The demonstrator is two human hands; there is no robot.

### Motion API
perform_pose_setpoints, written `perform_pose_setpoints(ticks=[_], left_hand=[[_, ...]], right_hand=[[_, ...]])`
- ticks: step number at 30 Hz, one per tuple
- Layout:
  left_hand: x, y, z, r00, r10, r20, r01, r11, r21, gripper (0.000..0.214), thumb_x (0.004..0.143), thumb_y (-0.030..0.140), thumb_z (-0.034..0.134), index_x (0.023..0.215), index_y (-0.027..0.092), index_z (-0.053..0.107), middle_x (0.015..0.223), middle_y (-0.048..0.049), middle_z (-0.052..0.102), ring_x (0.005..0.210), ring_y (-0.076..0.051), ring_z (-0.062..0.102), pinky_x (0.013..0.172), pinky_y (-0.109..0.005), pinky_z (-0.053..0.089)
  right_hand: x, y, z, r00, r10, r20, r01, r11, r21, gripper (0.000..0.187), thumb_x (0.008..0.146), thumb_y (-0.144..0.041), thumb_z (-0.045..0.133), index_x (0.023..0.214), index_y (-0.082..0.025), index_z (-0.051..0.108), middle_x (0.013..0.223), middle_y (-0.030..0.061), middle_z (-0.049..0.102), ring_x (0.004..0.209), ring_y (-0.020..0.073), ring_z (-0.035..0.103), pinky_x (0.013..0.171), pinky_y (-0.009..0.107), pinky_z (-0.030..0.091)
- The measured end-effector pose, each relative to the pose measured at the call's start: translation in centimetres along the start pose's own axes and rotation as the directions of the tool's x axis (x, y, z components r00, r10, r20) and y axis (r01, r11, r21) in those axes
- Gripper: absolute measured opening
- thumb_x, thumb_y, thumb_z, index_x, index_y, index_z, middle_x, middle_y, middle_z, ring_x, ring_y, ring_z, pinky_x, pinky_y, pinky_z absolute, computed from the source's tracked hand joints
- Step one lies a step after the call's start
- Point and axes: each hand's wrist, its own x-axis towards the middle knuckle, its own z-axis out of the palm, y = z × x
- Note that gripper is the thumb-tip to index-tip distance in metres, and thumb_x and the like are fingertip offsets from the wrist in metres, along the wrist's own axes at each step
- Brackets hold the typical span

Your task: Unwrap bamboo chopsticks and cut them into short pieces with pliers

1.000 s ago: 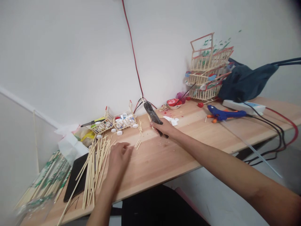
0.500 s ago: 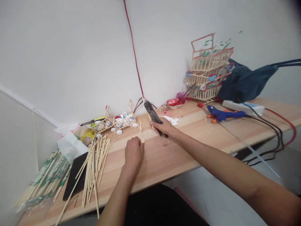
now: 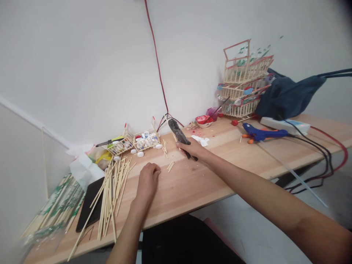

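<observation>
My right hand point(image 3: 191, 149) is closed round the handles of dark pliers point(image 3: 178, 134), whose jaws point up and away from me, with a thin stick beside them. On the wooden table point(image 3: 214, 176), my left hand point(image 3: 147, 182) rests with its fingers curled, just right of a loose heap of long wooden sticks point(image 3: 111, 194). Whether it holds anything is hidden. A couple of short cut sticks point(image 3: 170, 166) lie between the two hands.
Small stick baskets with bottle caps point(image 3: 137, 141) stand by the wall. A stack of stick baskets point(image 3: 242, 84), a dark bag point(image 3: 286, 95), a blue glue gun point(image 3: 258, 132), a power strip point(image 3: 286, 124) and cables sit at right. Packed chopsticks point(image 3: 52, 212) and a black slab point(image 3: 89, 203) lie left.
My left hand went from the stick heap right to the short sticks, curled, then drew back left a little. The short sticks now lie further right. The right hand stayed put.
</observation>
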Motion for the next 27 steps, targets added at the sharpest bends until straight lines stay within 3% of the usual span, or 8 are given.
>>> perform_pose_setpoints(ticks=[5,8,11,14,16,18,23,27], left_hand=[[-0.8,-0.2,-0.2,0.991,-0.068,-0.119,0.054,0.992,-0.117,0.015,0.081,0.021,0.053,0.071,0.019,0.064,0.075,-0.0049,0.065,0.076,-0.021,0.058,0.072,-0.032,0.042],[-1.6,0.0,-0.9,0.949,-0.236,-0.207,0.146,0.916,-0.373,0.015,0.081,0.029,0.059,0.080,0.019,0.070,0.083,-0.0056,0.070,0.080,-0.021,0.062,0.075,-0.032,0.044],[-2.2,0.9,-1.5,0.916,-0.390,-0.093,0.235,0.710,-0.664,0.026,0.075,0.035,0.068,0.093,0.018,0.074,0.092,-0.0066,0.072,0.082,-0.019,0.062,0.075,-0.030,0.045],[-2.4,2.2,-1.4,0.899,-0.428,0.090,0.283,0.412,-0.866,0.041,0.067,0.039,0.076,0.102,0.016,0.074,0.083,-0.0046,0.071,0.070,-0.013,0.058,0.067,-0.025,0.043],[-2.3,3.0,-1.0,0.896,-0.410,0.169,0.275,0.214,-0.937,0.042,0.062,0.040,0.081,0.095,0.015,0.074,0.074,-0.0022,0.066,0.063,-0.010,0.054,0.060,-0.022,0.040],[-2.2,3.6,-0.7,0.896,-0.388,0.214,0.265,0.082,-0.961,0.036,0.060,0.040,0.083,0.083,0.014,0.072,0.069,-0.0010,0.063,0.060,-0.009,0.053,0.056,-0.020,0.038],[-2.5,4.0,-1.0,0.891,-0.404,0.207,0.239,0.032,-0.970,0.036,0.058,0.041,0.083,0.071,0.015,0.062,0.064,0.0010,0.059,0.057,-0.008,0.053,0.056,-0.021,0.040],[-3.7,2.5,-1.8,0.859,-0.497,0.125,0.159,0.028,-0.987,0.039,0.060,0.042,0.081,0.070,0.016,0.054,0.066,0.0018,0.059,0.054,-0.007,0.049,0.051,-0.019,0.036]], right_hand=[[-0.3,-0.3,-0.5,0.992,-0.126,-0.021,0.119,0.969,-0.217,0.025,0.078,-0.038,0.060,0.064,-0.017,0.054,0.058,-0.0005,0.055,0.055,0.0124,0.051,0.048,0.020,0.037],[-1.2,-1.2,0.2,0.990,-0.094,0.106,0.116,0.967,-0.226,0.021,0.075,-0.036,0.062,0.067,-0.017,0.057,0.058,-0.0016,0.055,0.055,0.0121,0.051,0.048,0.020,0.036],[-2.4,-2.2,1.7,0.945,0.050,0.324,-0.063,0.998,0.030,0.024,0.076,-0.039,0.062,0.072,-0.016,0.057,0.054,-0.0029,0.051,0.047,0.0100,0.047,0.045,0.021,0.037],[-3.6,-3.2,3.2,0.877,0.064,0.476,-0.184,0.960,0.211,0.031,0.074,-0.042,0.068,0.071,-0.015,0.055,0.056,-0.0033,0.051,0.048,0.0083,0.046,0.046,0.020,0.038],[-4.3,-3.7,3.9,0.826,0.072,0.558,-0.257,0.930,0.261,0.034,0.073,-0.043,0.070,0.069,-0.014,0.053,0.055,-0.0037,0.050,0.048,0.0076,0.045,0.048,0.020,0.039],[-5.0,-4.0,4.5,0.791,0.068,0.608,-0.285,0.920,0.268,0.035,0.072,-0.044,0.070,0.067,-0.014,0.053,0.055,-0.0037,0.049,0.049,0.0075,0.045,0.050,0.021,0.039],[-5.9,-3.8,5.8,0.797,0.070,0.600,-0.249,0.943,0.221,0.034,0.075,-0.045,0.067,0.070,-0.013,0.056,0.054,-0.0037,0.049,0.050,0.0085,0.046,0.051,0.022,0.040],[-6.2,-4.1,5.1,0.799,0.038,0.600,-0.135,0.984,0.117,0.035,0.080,-0.047,0.062,0.083,-0.012,0.062,0.057,-0.0030,0.050,0.052,0.0101,0.048,0.051,0.022,0.041]])
